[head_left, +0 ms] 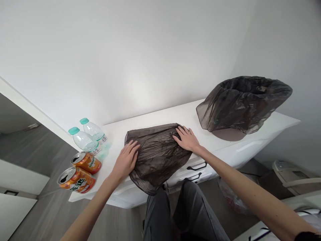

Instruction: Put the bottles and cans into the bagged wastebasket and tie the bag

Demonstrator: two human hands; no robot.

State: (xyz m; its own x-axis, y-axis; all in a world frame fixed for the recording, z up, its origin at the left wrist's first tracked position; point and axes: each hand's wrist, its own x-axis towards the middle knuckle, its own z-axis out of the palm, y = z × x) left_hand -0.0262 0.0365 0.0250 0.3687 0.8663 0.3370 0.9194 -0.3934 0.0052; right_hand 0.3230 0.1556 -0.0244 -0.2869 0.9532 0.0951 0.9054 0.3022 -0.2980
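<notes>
A dark, see-through plastic garbage bag (157, 150) lies spread on the white cabinet top, its lower part hanging over the front edge. My left hand (127, 159) rests on the bag's left side, fingers stretched out. On its upper right corner lies my right hand (186, 138), palm down with the fingers spread. Neither hand grips the plastic. To the right stands a trash bin (229, 134) lined with another dark bag (240, 107), folded over its rim; most of the bin is hidden beneath it.
Two clear bottles with green caps (86, 139) stand at the cabinet's left end. Nearer the front edge are two opened orange drink cans (84, 179). The white cabinet (152, 118) backs onto a wall and has black drawer handles (197, 166). My legs are just below its front.
</notes>
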